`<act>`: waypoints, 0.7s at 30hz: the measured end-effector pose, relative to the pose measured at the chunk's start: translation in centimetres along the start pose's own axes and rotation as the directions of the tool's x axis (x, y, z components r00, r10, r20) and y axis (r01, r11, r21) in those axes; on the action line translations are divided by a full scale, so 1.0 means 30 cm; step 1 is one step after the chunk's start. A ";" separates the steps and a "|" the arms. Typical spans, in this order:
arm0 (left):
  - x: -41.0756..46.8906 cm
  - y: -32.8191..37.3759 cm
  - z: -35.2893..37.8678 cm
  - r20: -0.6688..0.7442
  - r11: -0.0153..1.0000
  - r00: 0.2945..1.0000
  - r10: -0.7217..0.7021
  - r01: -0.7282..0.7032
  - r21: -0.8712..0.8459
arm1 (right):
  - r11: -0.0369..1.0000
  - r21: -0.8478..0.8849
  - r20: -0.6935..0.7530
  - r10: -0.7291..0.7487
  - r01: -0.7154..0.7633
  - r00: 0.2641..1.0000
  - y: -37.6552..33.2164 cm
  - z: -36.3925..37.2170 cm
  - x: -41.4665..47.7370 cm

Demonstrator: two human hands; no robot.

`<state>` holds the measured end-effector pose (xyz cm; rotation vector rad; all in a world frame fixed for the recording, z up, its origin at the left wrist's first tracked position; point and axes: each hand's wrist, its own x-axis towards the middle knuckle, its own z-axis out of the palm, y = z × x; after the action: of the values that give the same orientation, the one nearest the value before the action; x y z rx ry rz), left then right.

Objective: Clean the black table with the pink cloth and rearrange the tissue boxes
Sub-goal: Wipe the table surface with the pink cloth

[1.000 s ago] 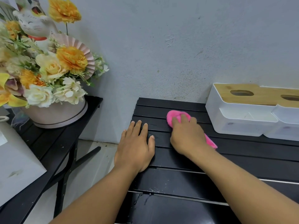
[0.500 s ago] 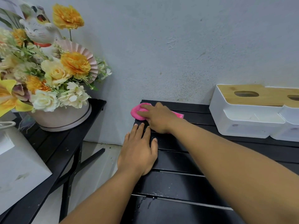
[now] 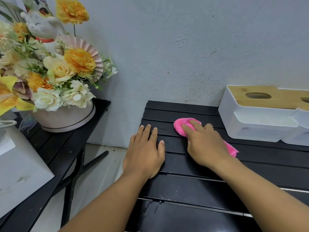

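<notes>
The black slatted table [image 3: 260,171] fills the lower right of the head view. My right hand [image 3: 205,144] presses the pink cloth [image 3: 181,125] flat on the slats near the back left of the table; the cloth's tail [image 3: 231,149] sticks out from under my wrist. My left hand [image 3: 145,154] lies flat, fingers spread, on the table's left edge and holds nothing. Two white tissue boxes with wooden lids stand against the wall at the right: the near one [image 3: 257,121] fully visible, the second [image 3: 301,131] cut by the frame edge.
A second black table [image 3: 70,144] stands to the left across a gap of floor [image 3: 102,166]. It bears a pink pot of orange and cream flowers [image 3: 65,118], a cat figurine [image 3: 42,29] and a white box [image 3: 18,169]. A grey wall [image 3: 184,47] runs behind.
My right hand has slid the pink cloth from the table's back left corner toward the right and nearer. My left hand has stayed flat on the left edge.
</notes>
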<state>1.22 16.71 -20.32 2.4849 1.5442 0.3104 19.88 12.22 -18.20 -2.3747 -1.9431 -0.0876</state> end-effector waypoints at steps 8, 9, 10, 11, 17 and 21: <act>-0.001 0.001 -0.008 0.011 1.000 1.000 0.000 0.000 -0.014 | 0.965 0.049 0.100 0.252 -0.258 0.963 0.030 -0.024 0.247; -0.001 0.001 -0.009 0.011 1.000 1.000 0.000 0.000 -0.014 | 0.963 0.050 0.098 0.258 -0.264 0.961 0.028 -0.022 0.250; -0.001 -0.001 -0.008 0.012 1.000 1.000 -0.001 0.001 -0.015 | 0.965 0.048 0.087 0.253 -0.258 0.963 0.021 -0.019 0.241; -0.002 0.001 -0.006 0.013 1.000 1.000 -0.001 0.001 -0.016 | 0.969 0.040 0.071 0.240 -0.244 0.968 0.014 -0.019 0.219; 0.002 0.000 -0.001 0.012 1.000 1.000 -0.001 0.001 0.009 | 0.996 -0.053 -0.028 0.074 -0.075 0.997 -0.023 -0.003 0.018; 0.007 0.000 -0.003 0.023 1.000 1.000 0.000 -0.001 0.028 | 0.996 -0.044 -0.008 0.077 -0.078 0.997 -0.015 -0.015 0.031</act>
<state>1.29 16.90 -20.21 2.5013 1.5496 0.2611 19.61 13.17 -17.68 -2.4709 -1.8628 -0.1352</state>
